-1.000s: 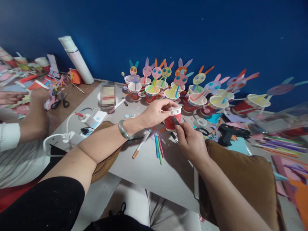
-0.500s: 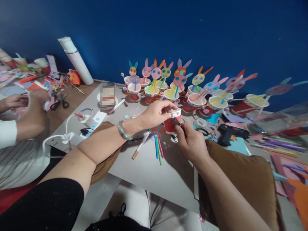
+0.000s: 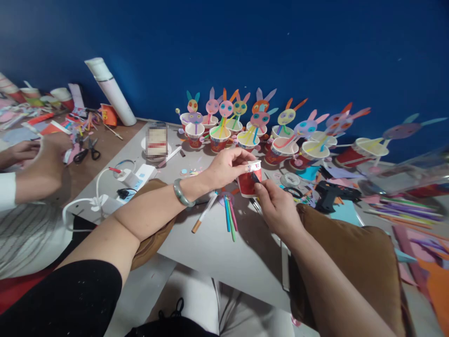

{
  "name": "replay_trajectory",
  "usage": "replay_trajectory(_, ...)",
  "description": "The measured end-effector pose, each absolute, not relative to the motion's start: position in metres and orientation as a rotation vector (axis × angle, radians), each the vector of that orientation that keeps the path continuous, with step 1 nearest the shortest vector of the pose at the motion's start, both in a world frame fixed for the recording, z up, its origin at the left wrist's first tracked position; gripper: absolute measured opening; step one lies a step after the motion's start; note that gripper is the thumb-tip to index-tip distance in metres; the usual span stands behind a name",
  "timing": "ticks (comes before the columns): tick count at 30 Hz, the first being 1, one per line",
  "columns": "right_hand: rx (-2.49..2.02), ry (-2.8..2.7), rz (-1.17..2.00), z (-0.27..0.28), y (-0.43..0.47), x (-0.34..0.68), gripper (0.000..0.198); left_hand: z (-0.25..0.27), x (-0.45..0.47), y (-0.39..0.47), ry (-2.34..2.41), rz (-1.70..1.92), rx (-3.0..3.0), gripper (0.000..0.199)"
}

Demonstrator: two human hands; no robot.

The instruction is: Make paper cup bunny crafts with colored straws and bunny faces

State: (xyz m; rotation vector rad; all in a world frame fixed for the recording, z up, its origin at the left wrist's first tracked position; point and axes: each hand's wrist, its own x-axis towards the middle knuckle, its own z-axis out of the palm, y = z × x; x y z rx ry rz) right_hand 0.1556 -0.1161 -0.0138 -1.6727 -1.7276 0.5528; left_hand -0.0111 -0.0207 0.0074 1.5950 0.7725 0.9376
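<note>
A red paper cup (image 3: 248,183) with a white rim stands upright over the grey table. My left hand (image 3: 227,166) grips it by the rim, fingers inside and thumb on the outer wall. Closed around a small black pointed tool (image 3: 256,178), probably a craft knife, is my right hand (image 3: 279,206); the tool's tip meets the cup's side just below the rim. Most of the tool is hidden in my fist. Below the cup lie a short bundle of blue, green and pink straws (image 3: 230,219) and a white pen with a brown end (image 3: 204,213).
Several cups with paper rabbit figures (image 3: 220,138) line the blue wall. At right are a black glue gun (image 3: 336,195), coloured straws (image 3: 407,210) and a brown cushion (image 3: 347,267). A power strip (image 3: 142,177) sits left, near a co-worker's hands (image 3: 26,152) and scissors (image 3: 87,152).
The black tool has tilted slightly, its tip still at the cup's upper side. Both hands and the cup stay nearly in place; the view has shifted a little.
</note>
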Motion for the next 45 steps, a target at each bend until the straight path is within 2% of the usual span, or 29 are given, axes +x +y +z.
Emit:
replay_trajectory(21,-1.737,-1.726,0.424,-0.015,-0.116,0.15,0.027,0.002,-0.001,-0.032,0.826,0.952,1.327,0.024)
replay_trajectory(35,-1.629,-1.687,0.45,-0.02,-0.114,0.149,0.035,0.001,-0.001,-0.032,0.805,0.93,1.278,0.029)
replay_trajectory(45,-1.628,-1.68,0.415,-0.025,-0.113,0.149,0.032,-0.003,-0.001,-0.032,0.773,0.922,1.288,0.03)
